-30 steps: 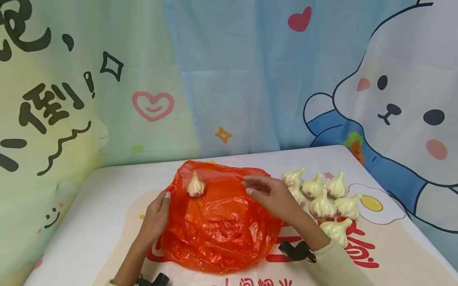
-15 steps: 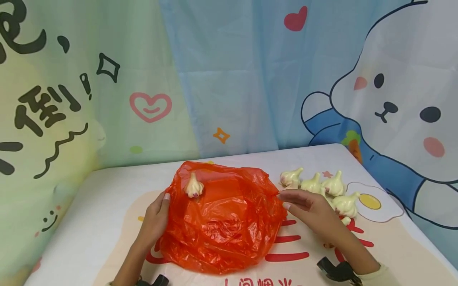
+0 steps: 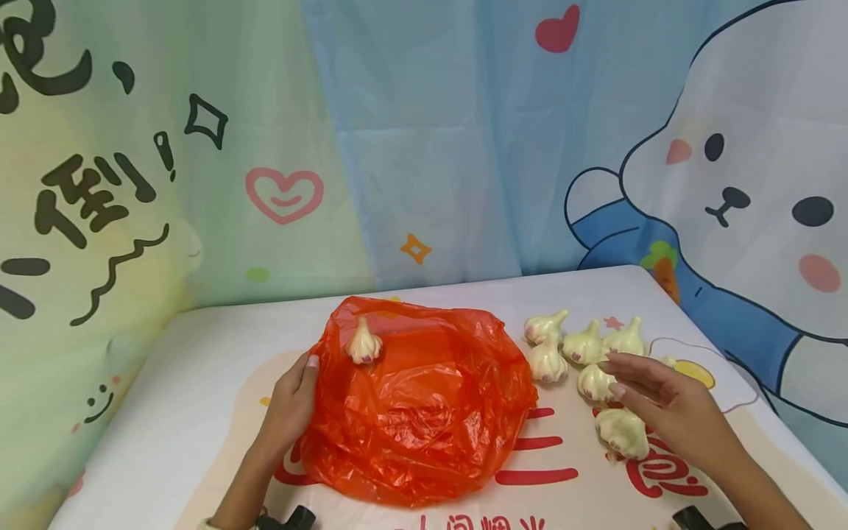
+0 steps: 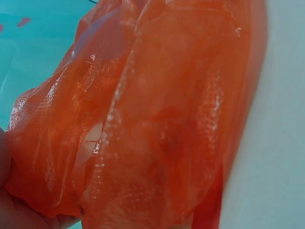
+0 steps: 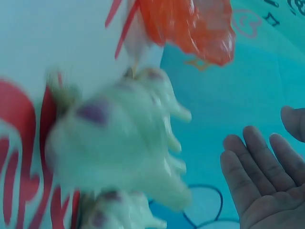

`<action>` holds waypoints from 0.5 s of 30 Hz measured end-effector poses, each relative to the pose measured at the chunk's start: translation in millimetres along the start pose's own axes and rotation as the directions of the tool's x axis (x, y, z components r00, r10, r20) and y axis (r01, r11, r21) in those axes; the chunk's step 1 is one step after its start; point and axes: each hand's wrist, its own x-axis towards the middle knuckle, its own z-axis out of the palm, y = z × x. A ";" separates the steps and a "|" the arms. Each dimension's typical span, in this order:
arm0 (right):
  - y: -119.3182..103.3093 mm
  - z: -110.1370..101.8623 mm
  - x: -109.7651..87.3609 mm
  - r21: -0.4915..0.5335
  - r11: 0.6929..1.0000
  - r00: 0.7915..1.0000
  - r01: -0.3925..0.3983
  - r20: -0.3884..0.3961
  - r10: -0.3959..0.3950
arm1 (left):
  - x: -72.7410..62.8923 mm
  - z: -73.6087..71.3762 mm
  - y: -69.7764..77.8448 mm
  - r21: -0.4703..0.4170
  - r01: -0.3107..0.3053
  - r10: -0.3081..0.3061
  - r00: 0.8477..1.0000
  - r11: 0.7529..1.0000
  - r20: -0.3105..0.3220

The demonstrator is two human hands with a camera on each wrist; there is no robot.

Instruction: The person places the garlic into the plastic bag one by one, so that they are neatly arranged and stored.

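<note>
With our left hand, we grip the left edge of the red plastic bag, which lies on the tablecloth. One garlic bulb rests against its upper-left film. We position our right hand, fingers extended, thumb apart, near the grouped garlic bulbs.

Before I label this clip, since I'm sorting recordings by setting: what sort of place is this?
Probably an indoor spot set up for filming: a cartoon curtain hangs behind a table with a printed top, where garlic bulbs lie beside a red bag.
</note>
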 end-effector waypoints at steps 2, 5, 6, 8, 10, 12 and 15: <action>5.2 -8.6 -1.7 -0.024 1.000 0.999 -0.014 -0.045 0.013 | 0.1 0.3 0.3 -0.004 -0.005 0.005 1.000 1.000 0.000; 13.4 -17.8 -4.2 -0.062 0.996 0.994 -0.069 -0.089 0.063 | 0.1 0.7 -0.2 -0.009 -0.008 0.008 1.000 1.000 0.003; 16.5 -19.9 -5.0 -0.072 0.993 0.992 -0.089 -0.096 0.082 | 0.0 0.8 -0.3 -0.011 -0.006 0.006 1.000 1.000 0.006; 22.0 -21.9 -6.4 -0.091 0.989 0.989 -0.120 -0.102 0.111 | -0.1 0.5 -1.1 -0.009 -0.005 0.005 1.000 1.000 0.006; 27.7 -22.0 -8.0 -0.094 0.986 0.987 -0.134 -0.101 0.125 | -0.8 -0.2 -1.6 -0.002 0.002 -0.002 1.000 1.000 0.007; 34.0 -21.8 -9.8 -0.088 0.986 0.986 -0.142 -0.095 0.133 | -1.1 -1.0 -1.9 -0.003 -0.001 0.001 1.000 1.000 0.004; 43.6 -23.4 -12.4 -0.093 0.983 0.984 -0.158 -0.092 0.150 | -0.6 -1.4 -1.8 -0.010 -0.008 0.008 1.000 1.000 0.004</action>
